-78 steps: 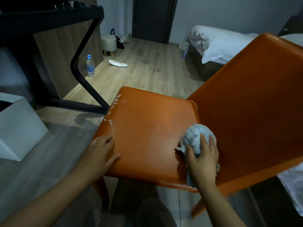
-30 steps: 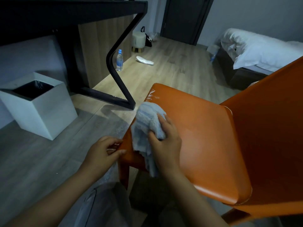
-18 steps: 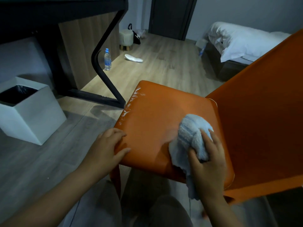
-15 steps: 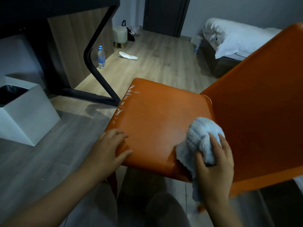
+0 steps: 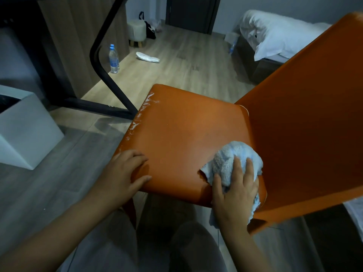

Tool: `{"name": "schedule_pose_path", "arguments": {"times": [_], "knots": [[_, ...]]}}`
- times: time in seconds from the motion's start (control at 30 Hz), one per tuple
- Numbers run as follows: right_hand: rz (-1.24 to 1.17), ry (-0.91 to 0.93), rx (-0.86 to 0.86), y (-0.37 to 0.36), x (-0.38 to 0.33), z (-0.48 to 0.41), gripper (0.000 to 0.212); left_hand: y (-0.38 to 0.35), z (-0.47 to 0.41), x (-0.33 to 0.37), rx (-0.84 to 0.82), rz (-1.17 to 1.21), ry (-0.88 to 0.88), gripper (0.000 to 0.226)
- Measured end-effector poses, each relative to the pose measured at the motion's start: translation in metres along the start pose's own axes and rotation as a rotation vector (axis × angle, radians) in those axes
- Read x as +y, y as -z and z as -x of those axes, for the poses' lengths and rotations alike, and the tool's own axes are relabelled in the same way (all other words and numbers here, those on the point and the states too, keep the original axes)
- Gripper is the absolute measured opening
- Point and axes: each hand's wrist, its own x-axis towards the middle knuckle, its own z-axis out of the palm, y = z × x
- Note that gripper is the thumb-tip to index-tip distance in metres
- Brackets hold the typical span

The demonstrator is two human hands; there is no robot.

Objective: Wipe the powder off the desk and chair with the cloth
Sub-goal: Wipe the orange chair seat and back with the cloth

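A white square bin [image 5: 29, 132] stands on the floor at the far left. Next to it rises a black bent metal leg [image 5: 102, 71], with a water bottle [image 5: 114, 59] upright on the wooden floor just behind it. A white slipper [image 5: 147, 57] lies further back.

The left hand [image 5: 121, 173] rests on the near left corner of the orange chair [image 5: 186, 130]. Its fingers are straight and lie flat on the seat, with the thumb along the near edge, and it holds nothing. Streaks of white powder [image 5: 141, 112] run along the seat's left edge, beyond the left hand's fingertips and well apart from the cloth.

The pale blue cloth [image 5: 229, 160] is bunched into a wad on the near right part of the seat, against the foot of the tilted backrest [image 5: 306, 124]. The right hand [image 5: 233, 195] lies on top of it, with fingers spread and curved over the wad and the thumb against its left side, pressing it onto the seat. The wad bulges out beyond the fingertips. A loose end hangs below the palm, over the seat's near edge.

A bed [image 5: 279, 36] with white bedding stands at the far right.
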Motion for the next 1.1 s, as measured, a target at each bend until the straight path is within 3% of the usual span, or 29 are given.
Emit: {"name": "schedule_pose_path", "arguments": {"times": [0.2,0.63,0.87,1.0,1.1], "knots": [[-0.074,0.088,-0.054,-0.018,-0.032,0.011,0.066,0.010,0.008,-0.012,0.078,0.025,0.005,0.046],[-0.216,0.300,-0.234,-0.057,-0.112,0.047,0.068,0.040,0.057,-0.065,0.152,0.014,0.232,0.042],[-0.322,0.341,-0.372,-0.070,-0.157,0.062,0.068,0.056,0.072,-0.079,0.224,0.011,0.245,0.038],[-0.492,0.301,-0.530,-0.058,-0.167,0.051,0.065,0.064,0.077,-0.081,0.252,0.017,0.261,0.039],[-0.587,0.284,-0.551,-0.038,-0.159,0.032,0.063,0.068,0.074,-0.071,0.268,0.058,0.247,0.046]]}}
